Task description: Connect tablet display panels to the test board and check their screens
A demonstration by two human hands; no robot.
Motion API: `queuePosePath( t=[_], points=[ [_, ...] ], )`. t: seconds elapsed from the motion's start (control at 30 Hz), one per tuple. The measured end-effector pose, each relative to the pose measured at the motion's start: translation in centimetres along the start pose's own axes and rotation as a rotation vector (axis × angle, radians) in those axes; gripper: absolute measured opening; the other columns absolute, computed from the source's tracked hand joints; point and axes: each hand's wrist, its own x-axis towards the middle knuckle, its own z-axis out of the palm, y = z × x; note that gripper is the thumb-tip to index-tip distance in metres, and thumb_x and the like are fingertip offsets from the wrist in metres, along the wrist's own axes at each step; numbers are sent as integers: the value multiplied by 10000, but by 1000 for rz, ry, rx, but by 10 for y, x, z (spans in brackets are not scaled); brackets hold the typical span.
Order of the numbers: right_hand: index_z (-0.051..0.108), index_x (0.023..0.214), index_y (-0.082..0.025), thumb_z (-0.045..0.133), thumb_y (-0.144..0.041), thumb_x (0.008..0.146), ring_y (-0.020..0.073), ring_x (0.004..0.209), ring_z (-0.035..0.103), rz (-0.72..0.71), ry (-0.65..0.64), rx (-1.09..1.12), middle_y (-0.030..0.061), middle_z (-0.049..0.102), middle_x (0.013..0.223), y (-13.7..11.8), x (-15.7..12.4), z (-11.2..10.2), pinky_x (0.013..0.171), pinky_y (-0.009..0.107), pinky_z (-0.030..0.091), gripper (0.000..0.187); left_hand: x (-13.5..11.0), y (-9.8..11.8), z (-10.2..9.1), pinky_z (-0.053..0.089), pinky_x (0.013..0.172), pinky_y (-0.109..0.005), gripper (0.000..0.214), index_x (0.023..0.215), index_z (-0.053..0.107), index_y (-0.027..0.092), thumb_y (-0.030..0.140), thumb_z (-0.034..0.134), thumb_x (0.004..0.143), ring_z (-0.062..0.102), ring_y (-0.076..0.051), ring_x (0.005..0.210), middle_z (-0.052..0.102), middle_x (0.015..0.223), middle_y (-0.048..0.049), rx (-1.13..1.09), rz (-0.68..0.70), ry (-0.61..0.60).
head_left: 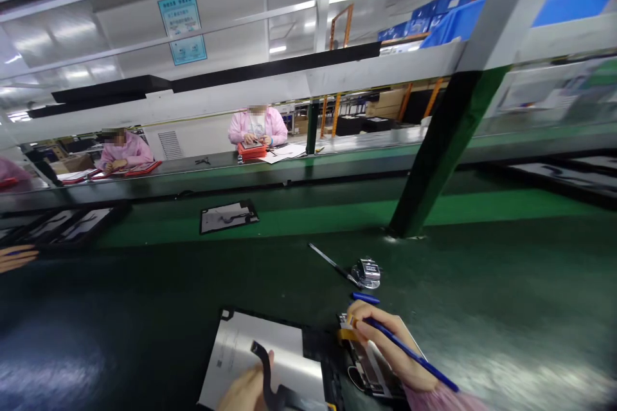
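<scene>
My right hand (385, 347) is closed around a blue pen (414, 356), whose shaft slants down to the right. Its fingertips touch the top end of a narrow part (371, 369) with a strip of amber tape (348, 334) across it. Beside it lies a silver-backed display panel (284, 327) with black edges. Low on this panel rests my left hand (243, 390), blurred and partly cut off, with its fingers behind a black flex cable (266, 369); their grip is unclear. Just above my right hand lies a blue pen cap (365, 298).
A metal tally counter (367, 272) and a thin rod-like tool (333, 263) lie on the dark green table (144, 308). Another panel (229, 217) lies farther back. A green-and-white post (436, 154) rises at right. Another person's hand (17, 258) shows at left; people in pink sit opposite.
</scene>
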Motion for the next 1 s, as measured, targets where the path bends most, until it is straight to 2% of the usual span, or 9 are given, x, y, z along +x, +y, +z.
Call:
queuePosePath(
  t=[0.07, 0.13, 0.23, 0.4, 0.47, 0.57, 0.77, 0.9, 1.0],
  points=[
    [612, 678, -206, 577, -486, 878, 170, 589, 525, -7, -73, -20, 20, 573, 676, -9, 2, 8, 544, 293, 425, 346, 0, 13, -2, 336, 1117, -481, 636, 1479, 326, 294, 602, 379, 925, 423, -313, 1351, 472, 1479, -95, -124, 58, 97],
    [593, 674, -205, 566, -496, 886, 168, 593, 520, -47, -124, -36, 16, 560, 663, -16, 3, 16, 553, 291, 416, 362, 5, 26, 2, 342, 1102, -437, 705, 1472, 354, 240, 665, 262, 917, 506, -274, 1245, 598, 1263, -121, -247, 172, 134],
    [554, 653, -205, 552, -484, 904, 153, 580, 503, -122, -157, -37, 3, 536, 638, -19, 3, 28, 547, 278, 392, 375, 17, 39, 12, 389, 1024, -391, 790, 1450, 400, 193, 714, 209, 887, 574, -227, 1003, 567, 976, -79, -352, 261, 94],
    [555, 671, -206, 515, -475, 933, 144, 583, 513, -183, -215, -59, -2, 542, 643, -18, -1, 37, 552, 269, 379, 377, 32, 50, 22, 393, 940, -402, 880, 1240, 604, 226, 772, 49, 830, 530, -230, 910, 544, 953, -63, -425, 210, 12],
    [558, 675, -206, 493, -477, 945, 144, 587, 517, -191, -228, -84, 1, 546, 645, -19, -3, 38, 555, 268, 381, 388, 36, 55, 22, 397, 880, -363, 771, 1020, 664, 214, 738, 119, 873, 512, -209, 854, 541, 915, -45, -423, 176, 34],
    [567, 686, -202, 448, -494, 960, 149, 603, 531, -206, -240, -141, 13, 556, 649, -20, -6, 41, 564, 267, 387, 418, 41, 63, 25, 393, 759, -302, 537, 788, 620, 200, 680, 396, 876, 494, -183, 768, 524, 789, -8, -466, 138, 134],
    [541, 655, -196, 411, -521, 966, 159, 633, 538, -182, -262, -233, 25, 562, 637, -16, -8, 48, 586, 273, 387, 468, 50, 65, 40, 407, 781, -281, 380, 861, 662, 215, 578, 687, 752, 560, -189, 822, 625, 813, -7, -780, 64, 366],
    [541, 624, -195, 394, -575, 956, 164, 636, 535, -117, -268, -226, 27, 561, 625, -15, -10, 49, 589, 276, 392, 525, 51, 69, 44, 408, 718, -251, 296, 789, 629, 213, 503, 685, 790, 559, -163, 753, 598, 730, 15, -776, 94, 498],
    [559, 616, -192, 393, -601, 947, 166, 640, 543, -87, -266, -204, 30, 569, 630, -16, -10, 51, 594, 281, 399, 552, 50, 73, 47, 408, 691, -236, 284, 785, 617, 214, 493, 663, 812, 558, -153, 736, 594, 732, 14, -764, 132, 540]
  ],
)
